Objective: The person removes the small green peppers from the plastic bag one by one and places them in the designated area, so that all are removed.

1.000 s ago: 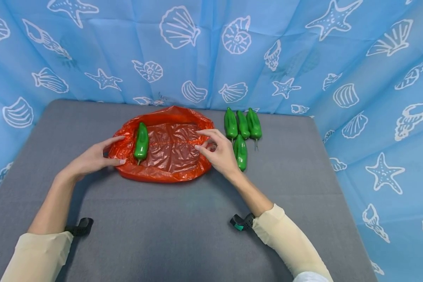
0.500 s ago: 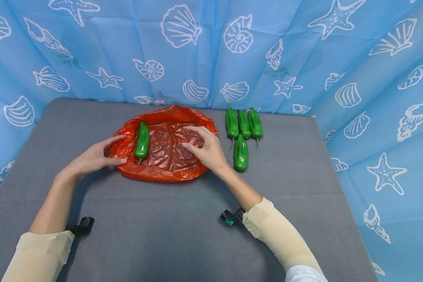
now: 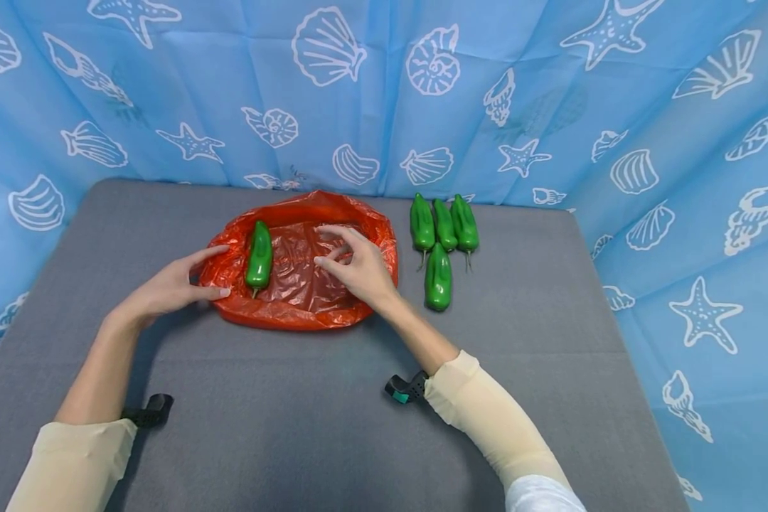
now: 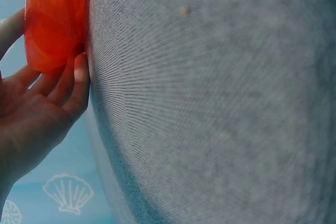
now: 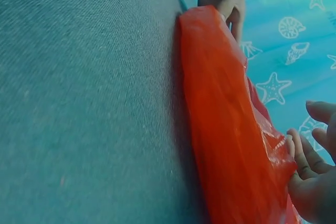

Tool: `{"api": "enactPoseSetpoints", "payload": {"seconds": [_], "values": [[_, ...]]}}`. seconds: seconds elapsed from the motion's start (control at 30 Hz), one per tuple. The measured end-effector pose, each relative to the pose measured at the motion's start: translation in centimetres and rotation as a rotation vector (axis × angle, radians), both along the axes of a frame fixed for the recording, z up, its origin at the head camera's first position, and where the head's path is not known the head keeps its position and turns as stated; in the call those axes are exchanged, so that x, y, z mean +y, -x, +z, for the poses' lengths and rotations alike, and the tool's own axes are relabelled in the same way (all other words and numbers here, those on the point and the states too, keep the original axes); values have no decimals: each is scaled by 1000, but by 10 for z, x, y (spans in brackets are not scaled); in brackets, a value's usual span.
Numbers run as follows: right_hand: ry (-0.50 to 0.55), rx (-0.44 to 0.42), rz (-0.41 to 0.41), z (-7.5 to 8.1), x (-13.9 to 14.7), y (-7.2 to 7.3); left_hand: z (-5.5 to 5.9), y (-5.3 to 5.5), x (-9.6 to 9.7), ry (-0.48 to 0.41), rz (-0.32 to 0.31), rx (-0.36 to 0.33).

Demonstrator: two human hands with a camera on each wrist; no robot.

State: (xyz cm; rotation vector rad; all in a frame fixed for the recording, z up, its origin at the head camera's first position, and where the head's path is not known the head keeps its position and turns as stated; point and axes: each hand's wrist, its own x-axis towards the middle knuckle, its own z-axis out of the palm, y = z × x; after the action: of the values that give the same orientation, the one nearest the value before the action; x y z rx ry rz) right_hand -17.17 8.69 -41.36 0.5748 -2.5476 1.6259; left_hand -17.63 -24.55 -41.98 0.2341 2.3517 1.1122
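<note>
A red plastic bag [image 3: 288, 320] sits on the table with its mouth spread wide. Inside it, towards the left, lies a green pepper [image 3: 259, 259]. My left hand [image 3: 169, 284] holds the bag's left end, thumb and forefinger over the rim; in the left wrist view its other fingers [image 4: 79, 85] lie against the bag's outer side. Over the right half of the bag's mouth is my right hand [image 3: 358, 270], thumb and fingers curved apart with nothing between them. The right wrist view shows this hand [image 5: 315, 182] overlapping the bag's rim [image 5: 278, 153].
Several green peppers [image 3: 438, 277] lie grouped right of the bag, three in a row and one in front. The table [image 3: 307, 427] has a grey cloth. Behind and to the right hangs a blue curtain [image 3: 384, 92] with shell prints.
My right hand has moved left, from the bag's right rim to over the middle right of its mouth. The left hand, bag and peppers stay in place.
</note>
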Motion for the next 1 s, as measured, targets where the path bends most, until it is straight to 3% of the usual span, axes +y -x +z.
{"api": "enactPoseSetpoints", "payload": {"seconds": [0.4, 1.0], "values": [[35, -137, 50, -5, -22, 6, -1, 1, -1, 10, 7, -9], [-29, -253, 87, -13, -44, 13, -2, 0, 0, 2, 3, 0]]}}
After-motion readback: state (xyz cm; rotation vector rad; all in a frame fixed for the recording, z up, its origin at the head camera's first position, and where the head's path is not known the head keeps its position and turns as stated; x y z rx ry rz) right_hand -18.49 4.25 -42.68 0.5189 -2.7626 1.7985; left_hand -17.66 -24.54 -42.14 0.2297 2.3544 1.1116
